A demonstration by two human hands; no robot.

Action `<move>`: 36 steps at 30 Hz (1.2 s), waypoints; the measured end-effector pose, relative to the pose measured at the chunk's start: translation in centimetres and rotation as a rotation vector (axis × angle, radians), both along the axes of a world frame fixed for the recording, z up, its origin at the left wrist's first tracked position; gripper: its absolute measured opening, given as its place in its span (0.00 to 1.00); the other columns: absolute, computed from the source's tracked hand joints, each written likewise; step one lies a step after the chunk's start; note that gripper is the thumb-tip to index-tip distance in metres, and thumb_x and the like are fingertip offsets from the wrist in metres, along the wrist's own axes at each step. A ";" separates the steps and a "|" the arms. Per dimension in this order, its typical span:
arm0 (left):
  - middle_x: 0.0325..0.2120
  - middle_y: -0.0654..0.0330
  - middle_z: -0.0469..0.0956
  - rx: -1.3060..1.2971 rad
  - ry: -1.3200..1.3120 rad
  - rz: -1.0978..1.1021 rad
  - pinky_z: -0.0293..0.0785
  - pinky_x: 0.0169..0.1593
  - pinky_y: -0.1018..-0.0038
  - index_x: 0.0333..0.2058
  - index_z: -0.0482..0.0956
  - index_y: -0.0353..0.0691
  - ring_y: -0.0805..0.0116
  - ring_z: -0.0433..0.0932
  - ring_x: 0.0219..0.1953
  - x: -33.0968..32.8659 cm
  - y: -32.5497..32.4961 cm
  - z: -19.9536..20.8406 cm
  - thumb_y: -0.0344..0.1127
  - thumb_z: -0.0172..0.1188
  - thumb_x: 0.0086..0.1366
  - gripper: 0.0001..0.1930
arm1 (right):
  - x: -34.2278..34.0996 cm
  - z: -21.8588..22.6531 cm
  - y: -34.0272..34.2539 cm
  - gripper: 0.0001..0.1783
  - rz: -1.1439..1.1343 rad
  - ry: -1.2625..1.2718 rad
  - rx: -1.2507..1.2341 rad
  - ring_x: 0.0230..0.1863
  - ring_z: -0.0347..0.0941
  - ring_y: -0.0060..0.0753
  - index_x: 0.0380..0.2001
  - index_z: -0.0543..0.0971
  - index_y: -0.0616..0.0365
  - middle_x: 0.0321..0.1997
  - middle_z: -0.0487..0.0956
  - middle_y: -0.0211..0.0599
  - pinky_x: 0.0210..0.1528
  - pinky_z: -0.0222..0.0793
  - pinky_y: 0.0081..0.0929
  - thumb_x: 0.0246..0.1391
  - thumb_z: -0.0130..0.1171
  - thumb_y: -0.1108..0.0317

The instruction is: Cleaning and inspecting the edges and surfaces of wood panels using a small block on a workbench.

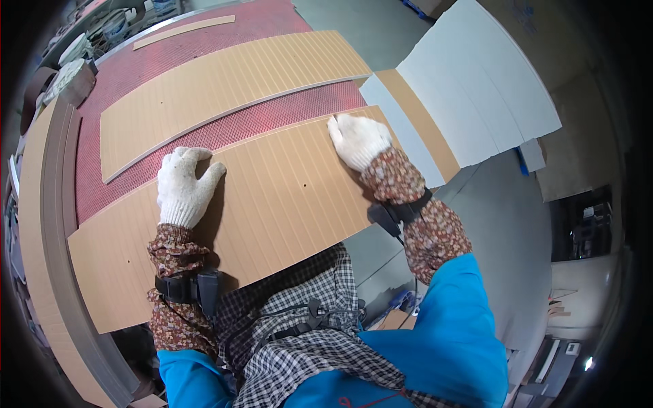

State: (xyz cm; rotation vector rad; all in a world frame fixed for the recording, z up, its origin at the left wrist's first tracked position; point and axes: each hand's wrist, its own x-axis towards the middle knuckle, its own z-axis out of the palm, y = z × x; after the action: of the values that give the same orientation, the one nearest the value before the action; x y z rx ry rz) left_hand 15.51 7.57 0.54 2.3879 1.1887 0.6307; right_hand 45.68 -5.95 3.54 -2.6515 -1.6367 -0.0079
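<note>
A light-brown wood-grain panel (286, 217) lies slanted in front of me, with small dark holes in its face. My left hand (185, 185), in a white knit glove, is at the panel's far edge. Its fingers bend over that edge and its thumb stands apart on the face, so the hand looks open. Toward the panel's right end, my right hand (358, 141) is closed at the same far edge, fingers curled together. What its fingertips hold, if anything, is hidden. Beyond lies a second wood-grain panel (238, 85), apart from the near one.
Under the panels is a red mesh-textured surface (122, 88), with a narrow strip (183, 32) at its far side. Long brown boards (51, 204) stand along the left. An opened white cardboard sheet (476, 81) juts out at the right. Grey floor (469, 224) shows beyond it.
</note>
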 end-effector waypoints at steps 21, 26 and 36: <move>0.42 0.52 0.83 0.015 -0.008 -0.012 0.75 0.59 0.59 0.44 0.87 0.36 0.49 0.79 0.52 -0.3 0.0 0.2 0.45 0.70 0.62 0.19 | -4.7 -0.3 -15.3 0.21 0.106 -0.049 0.002 0.23 0.83 0.51 0.39 0.81 0.59 0.21 0.83 0.48 0.24 0.77 0.45 0.76 0.48 0.54; 0.43 0.51 0.83 0.012 -0.001 -0.004 0.75 0.59 0.59 0.44 0.87 0.35 0.49 0.79 0.52 -0.6 0.1 0.0 0.45 0.70 0.63 0.19 | -7.4 -0.7 -20.1 0.19 0.007 0.005 0.020 0.17 0.79 0.52 0.30 0.77 0.56 0.16 0.80 0.46 0.19 0.73 0.45 0.74 0.54 0.55; 0.43 0.51 0.83 0.013 0.007 -0.011 0.74 0.60 0.59 0.45 0.87 0.35 0.49 0.79 0.53 -0.4 0.1 -0.2 0.45 0.70 0.63 0.20 | -9.1 -0.2 -20.3 0.14 0.072 0.075 0.025 0.25 0.81 0.48 0.53 0.81 0.59 0.32 0.82 0.42 0.22 0.74 0.44 0.72 0.56 0.63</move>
State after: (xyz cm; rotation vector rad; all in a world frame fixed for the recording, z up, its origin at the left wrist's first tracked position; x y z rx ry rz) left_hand 15.13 7.66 0.34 2.4075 1.1771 0.6287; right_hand 36.62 -26.21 3.36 -2.5403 -1.6953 0.0717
